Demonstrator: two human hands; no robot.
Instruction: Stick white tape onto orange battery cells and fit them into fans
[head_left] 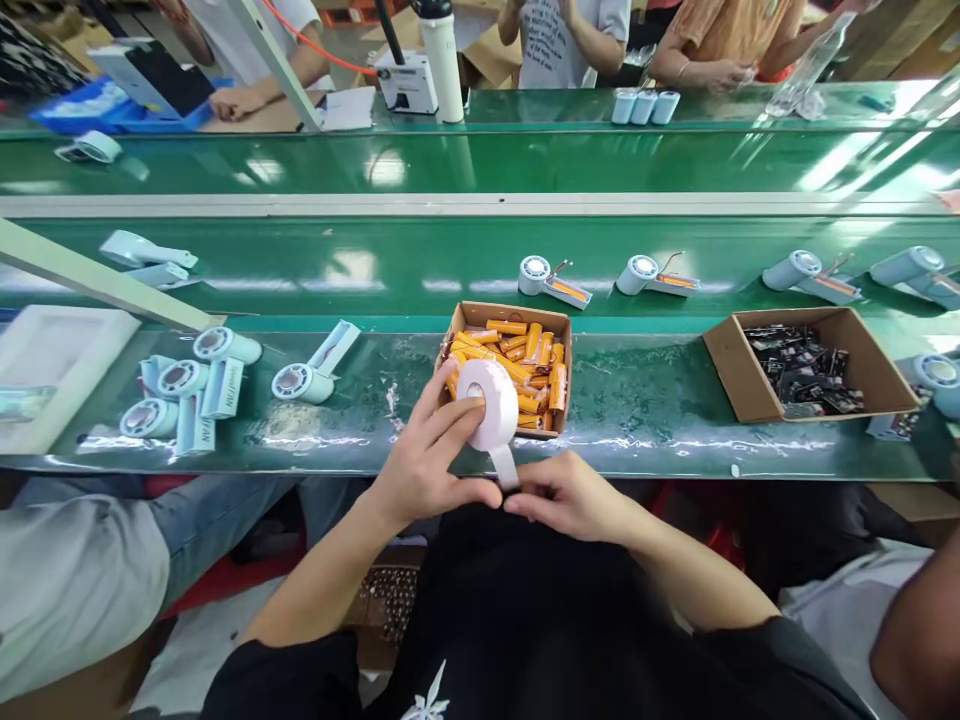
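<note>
My left hand point(427, 455) grips a white roll of tape point(491, 400), held on edge just above the near rim of the green bench. A short strip of tape point(506, 465) hangs down from the roll. My right hand point(566, 495) pinches the free end of that strip, thumb and fingers closed on it. Directly behind the roll stands a small cardboard box point(559, 325) filled with orange cylindrical battery cells point(525, 365).
Pale blue fan bodies and handles point(202, 385) lie at the left on the bench. More fan parts point(551, 280) ride the green conveyor. A box of small dark circuit boards point(806, 365) stands at right. Other people work across the line and beside me.
</note>
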